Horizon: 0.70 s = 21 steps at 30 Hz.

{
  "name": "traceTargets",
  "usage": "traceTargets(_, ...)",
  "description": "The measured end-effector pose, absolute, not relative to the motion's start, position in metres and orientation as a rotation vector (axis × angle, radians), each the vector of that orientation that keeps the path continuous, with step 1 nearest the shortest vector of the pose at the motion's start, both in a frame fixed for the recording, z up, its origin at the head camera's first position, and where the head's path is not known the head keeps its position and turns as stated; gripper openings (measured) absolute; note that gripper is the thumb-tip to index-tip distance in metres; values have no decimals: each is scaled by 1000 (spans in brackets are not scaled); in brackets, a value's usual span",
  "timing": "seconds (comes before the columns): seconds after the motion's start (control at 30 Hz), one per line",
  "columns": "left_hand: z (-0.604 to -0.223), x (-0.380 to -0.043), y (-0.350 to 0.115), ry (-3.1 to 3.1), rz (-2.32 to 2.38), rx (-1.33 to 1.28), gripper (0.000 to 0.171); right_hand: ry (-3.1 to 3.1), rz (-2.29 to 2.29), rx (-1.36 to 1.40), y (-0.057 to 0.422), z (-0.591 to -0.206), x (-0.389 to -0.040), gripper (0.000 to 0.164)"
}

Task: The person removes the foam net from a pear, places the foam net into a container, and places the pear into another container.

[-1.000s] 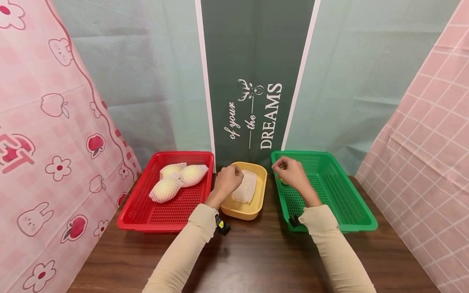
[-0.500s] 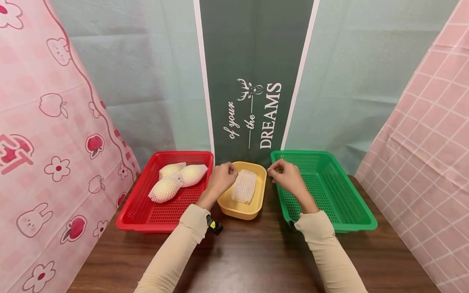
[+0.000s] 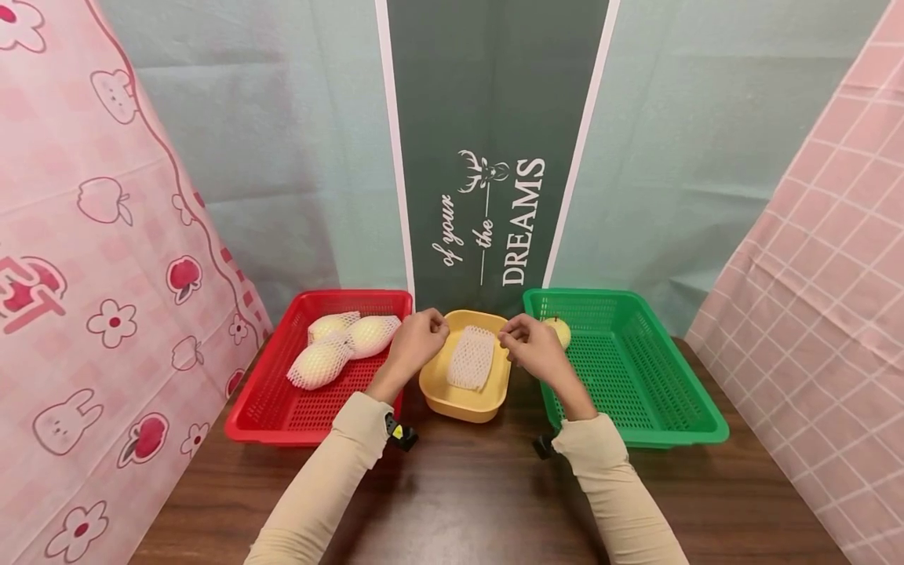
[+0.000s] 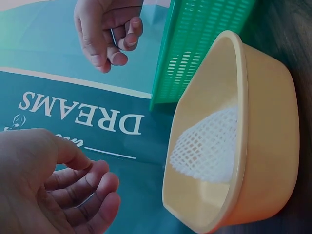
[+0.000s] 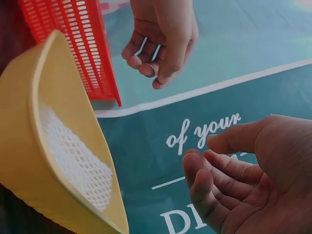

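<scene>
My left hand hovers by the left rim of a yellow tub, with loosely bent fingers and nothing in them. My right hand is above the gap between the tub and a green basket, also holding nothing, its fingers relaxed. In the tub lies a flattened white foam net sleeve. Behind my right hand a pale yellow pear with a short stem sits in the basket's far left corner, partly hidden. Both wrist views show thumb and fingers bent around bare air, above the tub's rim.
On the left stands a red basket with three pale yellow fruits in white foam nets. All the containers rest on a dark wooden table. A green printed curtain hangs close behind them, with pink cloths at both sides.
Both hands have shifted left, the left one off the tub toward the red basket, the right one from the green basket toward the tub. The pear has come into clearer view.
</scene>
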<state>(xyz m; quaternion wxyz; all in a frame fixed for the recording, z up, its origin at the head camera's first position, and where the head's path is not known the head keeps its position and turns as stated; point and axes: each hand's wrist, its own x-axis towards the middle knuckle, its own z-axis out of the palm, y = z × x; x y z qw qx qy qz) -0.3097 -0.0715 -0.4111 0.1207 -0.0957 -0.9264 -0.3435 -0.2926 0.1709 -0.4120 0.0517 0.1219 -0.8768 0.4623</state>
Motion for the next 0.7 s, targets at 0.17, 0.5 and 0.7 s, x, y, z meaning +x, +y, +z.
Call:
traceTargets(0.17, -411, -310, -78, -2696, -1019, -274, 15, -2658, 1452, 394, 161, -416, -289, 14)
traceTargets(0.5, -409, -312, -91, -2714, -998, -220, 16, -2646, 1501, 427, 142, -425, -285, 11)
traceTargets(0.7, -410, -313, -98, -2711, -1016, -208, 15, -2642, 1513, 434, 132, -429, -282, 10)
